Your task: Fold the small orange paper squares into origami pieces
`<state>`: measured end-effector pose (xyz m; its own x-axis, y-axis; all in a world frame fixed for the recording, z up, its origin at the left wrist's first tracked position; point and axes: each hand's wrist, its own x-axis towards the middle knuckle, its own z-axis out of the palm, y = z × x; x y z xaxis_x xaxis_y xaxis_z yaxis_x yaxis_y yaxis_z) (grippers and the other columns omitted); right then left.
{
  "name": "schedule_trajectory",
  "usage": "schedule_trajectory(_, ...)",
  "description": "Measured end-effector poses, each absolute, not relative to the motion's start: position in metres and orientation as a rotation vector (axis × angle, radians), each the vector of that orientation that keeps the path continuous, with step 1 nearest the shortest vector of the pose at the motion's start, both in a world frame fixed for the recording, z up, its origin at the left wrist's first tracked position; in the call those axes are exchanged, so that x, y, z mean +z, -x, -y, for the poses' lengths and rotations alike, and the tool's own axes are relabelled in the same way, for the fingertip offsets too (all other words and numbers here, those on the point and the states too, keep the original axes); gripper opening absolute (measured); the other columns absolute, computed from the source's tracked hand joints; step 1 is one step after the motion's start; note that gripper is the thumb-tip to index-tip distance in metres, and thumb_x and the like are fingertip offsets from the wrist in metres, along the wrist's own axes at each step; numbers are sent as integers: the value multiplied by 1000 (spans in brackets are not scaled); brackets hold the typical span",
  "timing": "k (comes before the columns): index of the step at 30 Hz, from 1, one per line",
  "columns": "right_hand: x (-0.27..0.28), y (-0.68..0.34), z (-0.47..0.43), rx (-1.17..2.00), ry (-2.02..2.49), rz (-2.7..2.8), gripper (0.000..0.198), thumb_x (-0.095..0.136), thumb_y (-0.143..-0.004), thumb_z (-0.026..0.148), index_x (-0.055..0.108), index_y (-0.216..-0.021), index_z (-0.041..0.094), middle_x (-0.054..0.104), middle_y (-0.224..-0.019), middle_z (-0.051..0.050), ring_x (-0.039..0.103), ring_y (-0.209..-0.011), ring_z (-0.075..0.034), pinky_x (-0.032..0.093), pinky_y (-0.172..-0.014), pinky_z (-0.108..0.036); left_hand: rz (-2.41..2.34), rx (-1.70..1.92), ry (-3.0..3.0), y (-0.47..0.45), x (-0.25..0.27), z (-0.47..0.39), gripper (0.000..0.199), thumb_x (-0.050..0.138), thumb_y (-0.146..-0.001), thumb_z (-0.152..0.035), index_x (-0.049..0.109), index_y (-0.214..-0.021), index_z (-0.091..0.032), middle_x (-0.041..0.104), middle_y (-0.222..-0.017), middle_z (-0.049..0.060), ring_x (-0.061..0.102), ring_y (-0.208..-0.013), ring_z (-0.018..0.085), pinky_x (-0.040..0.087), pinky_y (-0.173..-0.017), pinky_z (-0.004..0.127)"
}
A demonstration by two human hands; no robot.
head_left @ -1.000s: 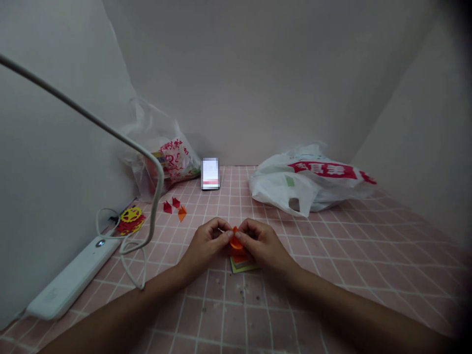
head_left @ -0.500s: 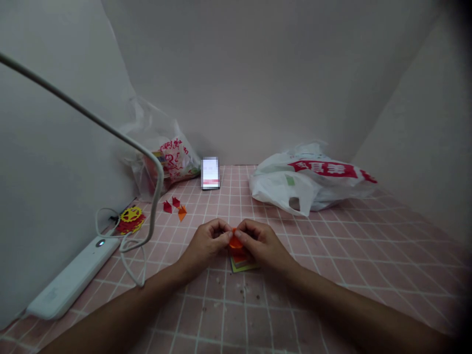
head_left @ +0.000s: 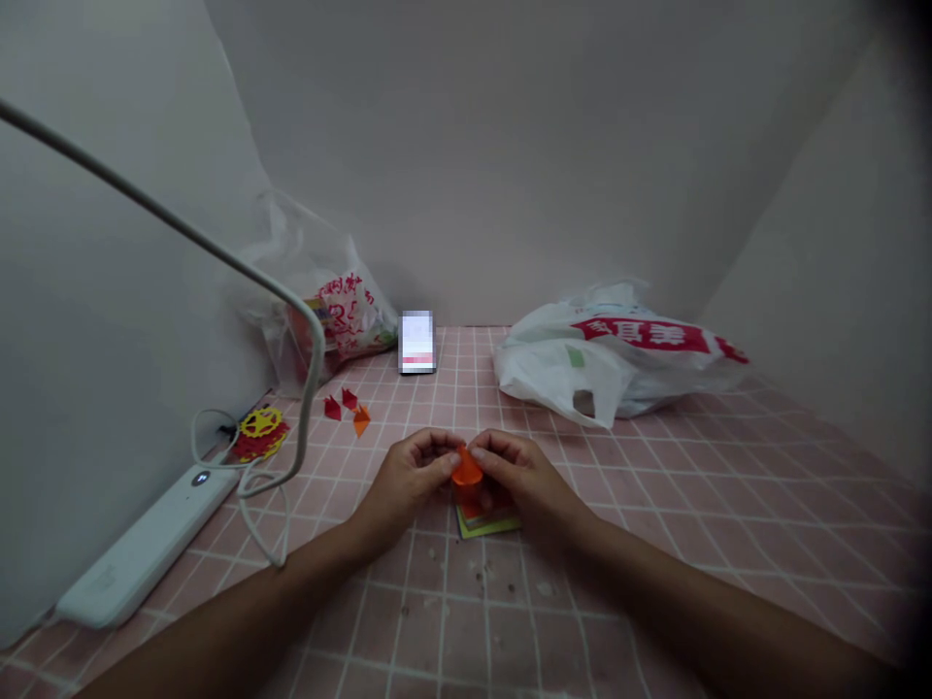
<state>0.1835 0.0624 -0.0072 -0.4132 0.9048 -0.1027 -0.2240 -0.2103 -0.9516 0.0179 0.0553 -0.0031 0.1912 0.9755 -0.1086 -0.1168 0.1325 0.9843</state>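
Two bare hands, close together, mid-table, fingertips nearly meeting at one orange paper (head_left: pixel 467 470). Left hand (head_left: pixel 412 478): thumb and forefinger pinched on the paper's left edge. Right hand (head_left: pixel 530 482): thumb and forefinger at the paper's upper right edge, near its tip; can't tell if they grip it or only touch. Orange paper is folded, pointed at top, rounded lower edge, sits between the hands, above a stack (head_left: pixel 489 527) of paper sheets. Stack lies on the table (head_left: pixel 466 641), yellow-green sheet showing at the bottom, partly hidden by paper and right hand.

Table has pink tile pattern, white lines, some small specks in front of the stack. Beyond the left hand, three small folded pieces: two red pieces (head_left: pixel 333 408), one orange piece (head_left: pixel 362 421), grouped near each other. Farther left, yellow and red cutouts (head_left: pixel 260 422) piled by the end of a long white bar (head_left: pixel 138 561) with a small lit display. White cable (head_left: pixel 182 228) comes in from upper left, bends down, loops near the bar. At the back: phone (head_left: pixel 417 342) upright, screen pixelated; clear bag (head_left: pixel 356 320) with red print just left of it; white bag (head_left: pixel 539 364) with red band to the right.
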Motion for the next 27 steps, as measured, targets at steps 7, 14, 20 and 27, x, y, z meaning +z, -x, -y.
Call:
schedule_trajectory(7, -7, -184, -61, 1766, 891, 1197, 30, 71, -76, 45, 56, -76, 19, 58, -54, 4, 48, -42, -8, 35, -44, -20, -1078, 1034, -1181, -18, -1, -55, 23, 73, -73, -34, 61, -81, -15, 60, -69, -2, 54, -57, 10, 43, -55, 22)
schedule_trajectory(14, -2, -183, -59, 1591, 918, 1359, 30, 69, -77, 44, 54, -72, 18, 56, -59, 3, 48, -48, -9, 36, -45, -20, -1178, 1065, -1351, -19, 4, -52, 19, 69, -74, -32, 60, -76, -16, 57, -67, -2, 51, -57, 10, 39, -52, 21)
schedule_trajectory(20, -1, -184, -60, 1641, 933, 1362, 31, 63, -81, 47, 53, -71, 20, 53, -52, 4, 44, -42, -8, 31, -41, -20, -1137, 1071, -1363, -18, 3, -52, 18, 69, -76, -32, 60, -78, -16, 58, -68, -2, 50, -57, 10, 39, -51, 21)
schedule_trajectory(27, 0, -184, -61, 1699, 950, 1349, 32, 68, -76, 47, 53, -72, 19, 53, -50, 5, 45, -41, -8, 30, -41, -19, -1145, 1091, -1376, -18, 1, -52, 19, 70, -75, -33, 63, -78, -16, 60, -69, -1, 54, -60, 12, 42, -56, 23)
